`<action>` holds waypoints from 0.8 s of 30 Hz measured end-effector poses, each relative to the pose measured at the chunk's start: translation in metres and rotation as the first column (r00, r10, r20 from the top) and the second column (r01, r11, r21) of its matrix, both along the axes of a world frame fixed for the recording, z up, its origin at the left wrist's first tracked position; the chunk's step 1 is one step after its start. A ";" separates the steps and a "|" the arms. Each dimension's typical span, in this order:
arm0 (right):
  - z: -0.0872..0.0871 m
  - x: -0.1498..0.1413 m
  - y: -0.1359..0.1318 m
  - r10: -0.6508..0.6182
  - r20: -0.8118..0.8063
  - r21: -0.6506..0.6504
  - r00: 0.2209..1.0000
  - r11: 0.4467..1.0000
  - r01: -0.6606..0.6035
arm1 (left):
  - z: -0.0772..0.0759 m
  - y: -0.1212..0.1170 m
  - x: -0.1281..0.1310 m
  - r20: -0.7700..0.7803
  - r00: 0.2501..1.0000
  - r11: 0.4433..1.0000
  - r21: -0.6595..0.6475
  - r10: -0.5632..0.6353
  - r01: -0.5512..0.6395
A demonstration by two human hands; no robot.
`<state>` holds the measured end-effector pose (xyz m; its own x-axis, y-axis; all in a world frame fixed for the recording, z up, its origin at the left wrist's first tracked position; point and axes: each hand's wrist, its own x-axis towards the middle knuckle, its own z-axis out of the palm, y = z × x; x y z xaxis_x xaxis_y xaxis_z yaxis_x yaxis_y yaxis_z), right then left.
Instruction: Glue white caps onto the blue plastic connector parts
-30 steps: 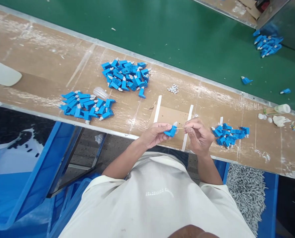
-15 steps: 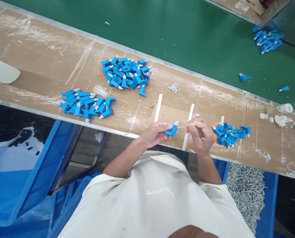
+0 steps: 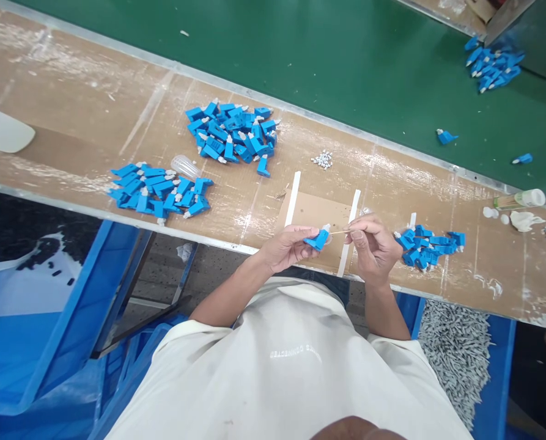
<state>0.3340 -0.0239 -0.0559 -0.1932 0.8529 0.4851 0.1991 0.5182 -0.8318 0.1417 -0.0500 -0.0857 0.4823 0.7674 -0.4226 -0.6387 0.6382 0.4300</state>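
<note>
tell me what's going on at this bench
A person's left hand holds a blue part over a cardboard sheet, while the right hand pinches a thin stick pointed at it. Whether the stick touches the part is too small to tell. On the bench, two piles of blue parts lie to the left, a smaller pile lies by the right hand, and white bits lie beyond the sheet.

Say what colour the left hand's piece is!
The piece is blue with a whitish tip; head view.
</note>
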 end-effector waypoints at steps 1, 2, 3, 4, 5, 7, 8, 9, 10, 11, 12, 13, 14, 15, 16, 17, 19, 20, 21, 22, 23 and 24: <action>0.000 0.000 0.000 0.006 -0.006 0.004 1.000 1.000 -0.006 | 0.000 0.000 0.000 -0.003 1.000 1.000 0.001 0.000 0.000; 0.000 0.000 0.000 0.012 -0.014 0.008 1.000 1.000 -0.012 | -0.001 0.000 0.000 -0.007 1.000 1.000 0.002 0.002 -0.002; 0.000 0.000 0.000 0.014 -0.021 0.008 1.000 1.000 -0.014 | -0.002 -0.001 0.001 -0.013 1.000 1.000 0.003 0.003 -0.003; 0.000 0.000 0.000 0.010 -0.025 0.004 1.000 1.000 -0.010 | -0.002 -0.001 0.001 -0.021 1.000 1.000 0.002 0.002 -0.002; 0.000 0.000 0.001 0.002 -0.027 0.000 1.000 1.000 -0.002 | -0.003 -0.001 0.002 -0.031 1.000 1.000 0.000 0.000 0.000; -0.001 0.001 0.001 -0.014 -0.041 -0.009 0.999 1.000 0.014 | -0.003 0.000 0.002 -0.060 0.998 1.000 0.001 -0.009 0.009; 0.000 0.001 0.002 -0.018 -0.057 -0.012 0.998 1.000 0.018 | -0.001 0.000 0.001 -0.081 0.997 1.000 0.009 -0.012 0.012; 0.000 0.002 0.002 -0.024 -0.076 -0.014 0.997 1.000 0.023 | 0.001 0.001 -0.002 -0.106 0.994 1.000 0.024 -0.008 0.011; 0.000 0.003 0.002 -0.036 -0.096 -0.015 0.995 0.999 0.034 | 0.004 0.001 -0.008 -0.136 0.991 0.999 0.047 0.008 -0.001; 0.001 0.004 0.002 -0.051 -0.112 -0.021 0.992 0.999 0.049 | 0.009 0.002 -0.016 -0.174 0.984 0.997 0.080 0.036 -0.022; 0.002 0.006 0.002 -0.069 -0.124 -0.033 0.990 0.997 0.065 | 0.015 0.002 -0.027 -0.221 0.972 0.991 0.122 0.079 -0.053; 0.003 0.009 0.002 -0.086 -0.133 -0.046 0.987 0.996 0.080 | 0.021 0.004 -0.038 -0.273 0.951 0.979 0.179 0.146 -0.099; 0.004 0.011 0.002 -0.102 -0.143 -0.056 0.985 0.994 0.095 | 0.027 0.006 -0.051 -0.328 0.915 0.955 0.253 0.236 -0.156; 0.005 0.014 0.003 -0.114 -0.155 -0.062 0.981 0.992 0.106 | 0.032 0.009 -0.062 -0.386 0.855 0.913 0.345 0.348 -0.216; 0.006 0.016 0.003 -0.126 -0.170 -0.065 0.977 0.991 0.116 | 0.036 0.014 -0.071 -0.444 0.762 0.852 0.454 0.470 -0.261; 0.007 0.019 0.003 -0.141 -0.186 -0.064 0.972 0.989 0.132 | 0.039 0.020 -0.078 -0.522 0.630 0.787 0.565 0.575 -0.249; 0.009 0.023 0.004 -0.182 -0.220 -0.055 0.959 0.983 0.174 | 0.038 0.037 -0.080 -0.643 0.338 0.702 0.707 0.687 -0.081; 0.011 0.025 0.004 -0.206 -0.237 -0.049 0.949 0.979 0.200 | 0.035 0.047 -0.078 -0.681 0.225 0.696 0.718 0.697 0.017; 0.012 0.027 0.004 -0.234 -0.256 -0.040 0.938 0.972 0.232 | 0.032 0.057 -0.074 -0.712 0.154 0.703 0.702 0.685 0.113; 0.014 0.029 0.004 -0.264 -0.275 -0.029 0.925 0.964 0.266 | 0.029 0.066 -0.070 -0.735 0.120 0.708 0.676 0.667 0.205; 0.015 0.032 0.003 -0.289 -0.292 -0.017 0.912 0.955 0.297 | 0.028 0.074 -0.068 -0.751 0.104 0.701 0.649 0.652 0.296; 0.016 0.034 0.003 -0.311 -0.303 -0.009 0.901 0.946 0.324 | 0.028 0.080 -0.068 -0.758 0.088 0.679 0.624 0.647 0.387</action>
<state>0.3682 -0.0212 -0.0395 0.2427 0.8234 0.5130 0.1061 0.5031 -0.8577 0.0739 0.0300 -0.0578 -0.0484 0.9798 0.1942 0.5851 -0.1298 0.8005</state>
